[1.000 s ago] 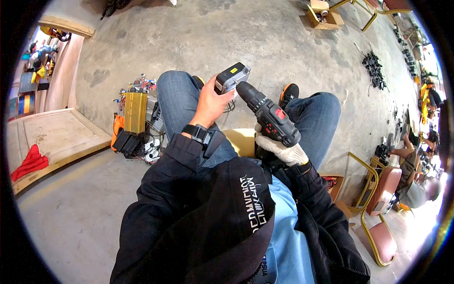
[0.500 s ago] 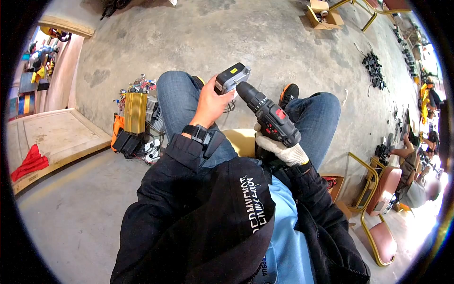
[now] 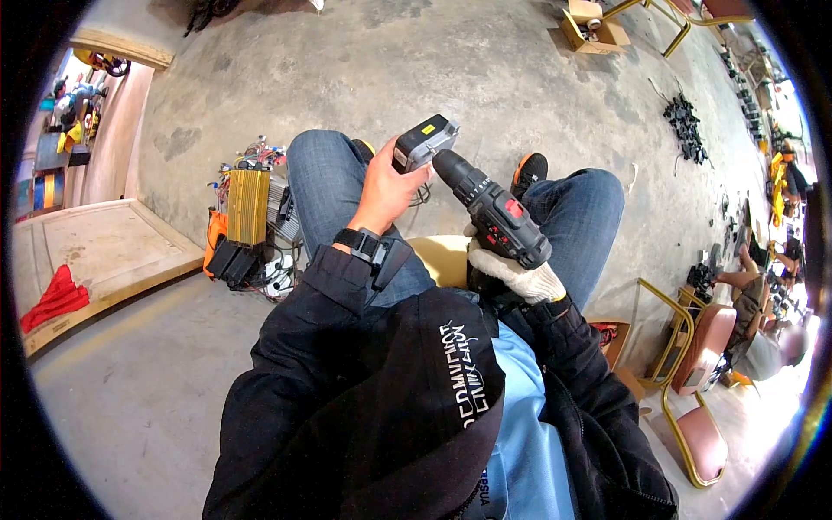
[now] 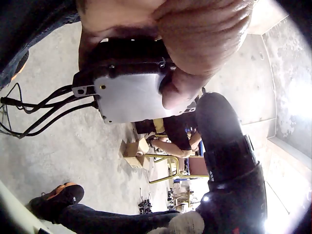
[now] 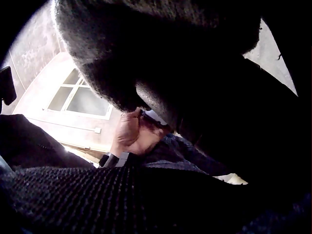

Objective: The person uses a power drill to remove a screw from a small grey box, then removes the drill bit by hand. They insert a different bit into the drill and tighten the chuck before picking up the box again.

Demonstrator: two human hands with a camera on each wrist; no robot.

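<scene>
In the head view my bare left hand (image 3: pixel 387 192) grips a flat black and silver box (image 3: pixel 423 143) with a yellow label. Its plain silver face (image 4: pixel 129 97) is toward the left wrist camera, thumb across one corner, and black cables (image 4: pixel 48 105) run from one end. A white knit glove covers my right hand (image 3: pixel 518 276), which holds a black cordless drill (image 3: pixel 496 212) with red parts by its handle. The drill's chuck end lies right at the box's edge, where a small screw-like piece shows. The right wrist view is mostly dark glove (image 5: pixel 92 53).
Left of my knees sit a gold finned metal case (image 3: pixel 248 206) and a heap of wired parts. Beyond it is a wooden panel (image 3: pixel 121 234) with a red cloth (image 3: pixel 57 299). Chairs (image 3: pixel 704 347), a cardboard box (image 3: pixel 596 30) and a black cable pile (image 3: pixel 685 128) stand further right.
</scene>
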